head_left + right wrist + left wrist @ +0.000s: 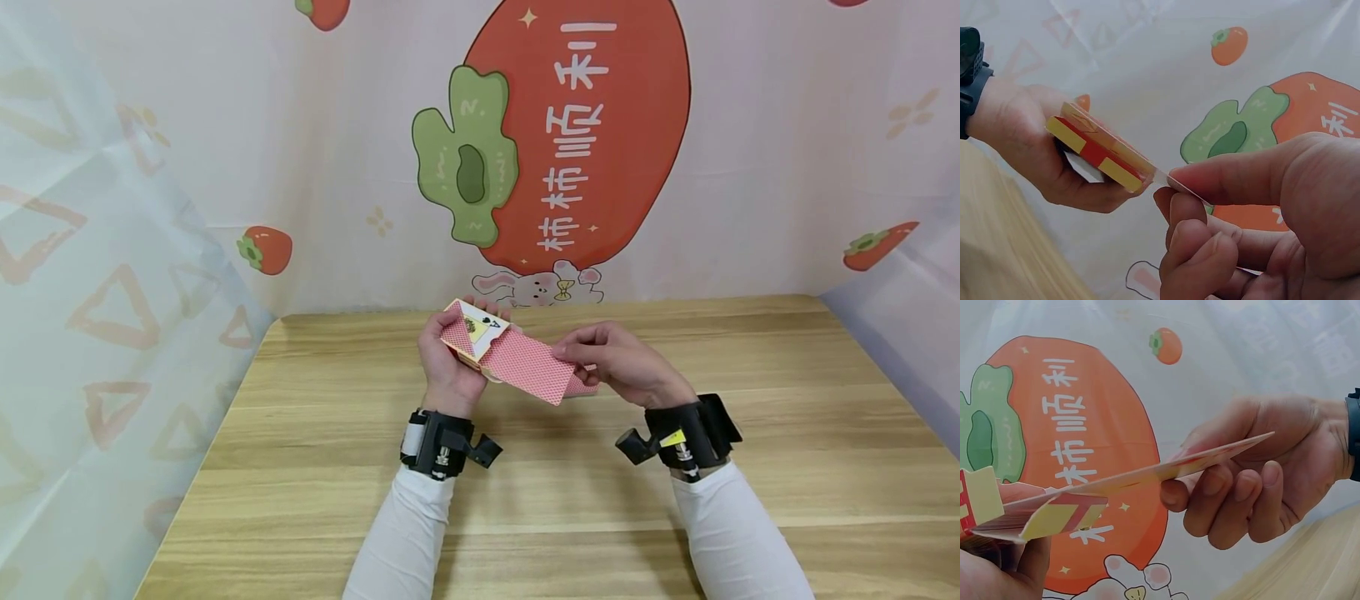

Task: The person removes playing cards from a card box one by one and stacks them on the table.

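My left hand (452, 375) grips a playing-card box (474, 330) above the table, an ace of spades and a red pattern showing on its top face. A playing card (528, 367) with a red patterned back sticks out of the box's right end. My right hand (622, 364) pinches its outer end between thumb and fingers. In the left wrist view, the card (1141, 478) slants up from the box, above a cream and red flap (1066, 515). The right wrist view shows the yellow and red edge of the box (1092, 152).
Behind the held card, partly hidden by it and the right hand, lies a red-patterned piece (583, 387) on the wooden table (555, 500). A printed cloth backdrop (337, 125) rises at the table's back edge. Each wrist wears a black camera strap (693, 432).
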### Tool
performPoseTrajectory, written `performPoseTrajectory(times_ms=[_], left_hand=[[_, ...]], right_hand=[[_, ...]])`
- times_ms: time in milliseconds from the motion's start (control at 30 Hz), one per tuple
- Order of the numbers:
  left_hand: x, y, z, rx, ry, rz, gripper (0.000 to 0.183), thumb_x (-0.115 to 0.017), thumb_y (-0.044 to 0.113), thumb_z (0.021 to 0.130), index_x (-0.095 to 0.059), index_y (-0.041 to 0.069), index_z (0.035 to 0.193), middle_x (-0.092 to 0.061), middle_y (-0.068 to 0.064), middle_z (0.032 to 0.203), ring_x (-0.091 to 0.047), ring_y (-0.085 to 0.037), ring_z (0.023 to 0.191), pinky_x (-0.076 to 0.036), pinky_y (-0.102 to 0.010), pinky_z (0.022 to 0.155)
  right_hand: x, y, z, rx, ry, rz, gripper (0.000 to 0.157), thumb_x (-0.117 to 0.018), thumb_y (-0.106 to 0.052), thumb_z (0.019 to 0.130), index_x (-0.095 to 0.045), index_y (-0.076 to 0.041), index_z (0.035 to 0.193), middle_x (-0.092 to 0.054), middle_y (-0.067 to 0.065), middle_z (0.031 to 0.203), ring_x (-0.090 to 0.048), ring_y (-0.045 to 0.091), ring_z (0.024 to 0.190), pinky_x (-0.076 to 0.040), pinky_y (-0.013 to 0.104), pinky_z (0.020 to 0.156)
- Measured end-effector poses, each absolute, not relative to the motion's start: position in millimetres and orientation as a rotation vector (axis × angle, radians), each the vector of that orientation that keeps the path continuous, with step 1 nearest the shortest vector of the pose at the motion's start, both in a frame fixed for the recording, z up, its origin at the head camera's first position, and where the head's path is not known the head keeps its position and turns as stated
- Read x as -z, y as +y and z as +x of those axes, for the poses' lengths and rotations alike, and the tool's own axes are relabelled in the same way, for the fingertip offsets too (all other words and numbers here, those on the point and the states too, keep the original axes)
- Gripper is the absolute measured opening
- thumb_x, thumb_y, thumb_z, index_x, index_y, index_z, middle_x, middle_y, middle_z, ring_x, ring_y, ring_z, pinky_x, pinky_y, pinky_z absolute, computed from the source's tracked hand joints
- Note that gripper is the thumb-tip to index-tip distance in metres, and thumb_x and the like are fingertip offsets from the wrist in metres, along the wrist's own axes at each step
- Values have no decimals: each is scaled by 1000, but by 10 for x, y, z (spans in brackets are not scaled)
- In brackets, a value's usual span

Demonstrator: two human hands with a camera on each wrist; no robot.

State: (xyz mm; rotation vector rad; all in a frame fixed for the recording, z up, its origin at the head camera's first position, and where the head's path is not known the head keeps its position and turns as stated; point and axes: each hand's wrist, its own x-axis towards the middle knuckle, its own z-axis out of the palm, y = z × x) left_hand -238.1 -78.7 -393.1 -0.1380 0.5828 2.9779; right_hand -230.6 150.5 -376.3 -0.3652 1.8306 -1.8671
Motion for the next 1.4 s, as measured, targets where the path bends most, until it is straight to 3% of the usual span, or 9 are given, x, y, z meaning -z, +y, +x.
performPoseTrajectory(times_ms=[167, 400, 633, 767, 1000, 1133, 1267, 1400], left_hand=[[3926, -813, -2384, -2985, 566, -137, 26, -42, 21, 94, -52, 6, 112, -61, -13, 103, -62, -32, 97, -45, -45, 102], [3927, -844, -2405, -2999, 532, -159, 25, -40, 19, 93, -53, 6, 110, -61, -13, 101, -60, -32, 98, -42, -46, 105], [3930, -879, -2426, -3008, 501, -231, 25, -40, 20, 92, -52, 6, 109, -59, -12, 101, -61, -35, 98, -48, -46, 93], [3935, -897, -2432, -3013, 467, -229, 25, -39, 19, 92, -52, 5, 108, -58, -12, 101, -58, -36, 101, -46, -47, 95], [3939, -901, -2429, -3030, 333, -252, 27, -37, 19, 93, -48, 1, 110, -57, -14, 104, -58, -31, 103, -33, -48, 115], [3949, -899, -2428, -3025, 336, -248, 28, -36, 20, 94, -48, 1, 110, -57, -14, 104, -58, -31, 104, -40, -47, 108], [3948, -897, -2422, -3014, 377, -250, 28, -36, 21, 95, -50, 1, 109, -58, -15, 104, -59, -34, 103, -46, -47, 98], [3938, -890, -2424, -3012, 376, -246, 29, -36, 22, 95, -50, 1, 109, -57, -14, 104, -59, -34, 102, -43, -46, 103]], right_hand=[[3742, 1581, -2313, 1860, 1804, -382, 14, -61, -9, 99, -75, -7, 98, -65, 6, 85, -53, 16, 67, -42, 25, 57], [3695, 1691, -2309, 1850, 1799, -383, 15, -60, -8, 100, -75, -9, 98, -67, 4, 88, -52, 16, 69, -41, 24, 60], [3635, 1823, -2290, 1902, 1811, -361, 12, -61, -8, 100, -73, -7, 98, -67, 2, 87, -53, 14, 73, -41, 24, 63], [3622, 1876, -2292, 1931, 1818, -364, 10, -62, -10, 100, -71, -5, 101, -65, 2, 86, -53, 13, 73, -42, 24, 64], [3657, 1913, -2321, 1944, 1831, -365, 9, -62, -11, 101, -67, -4, 102, -61, 2, 86, -53, 13, 75, -43, 24, 64], [3677, 1927, -2331, 1919, 1897, -361, 9, -63, -10, 100, -65, -2, 103, -60, 2, 86, -53, 14, 76, -45, 24, 65], [3706, 1934, -2350, 1833, 2027, -304, 19, -66, -12, 98, -60, 4, 108, -62, 3, 86, -56, 16, 75, -46, 25, 65], [3764, 1943, -2393, 1738, 2137, -260, 27, -68, -12, 97, -57, 9, 110, -66, 4, 84, -62, 17, 74, -48, 25, 65]])
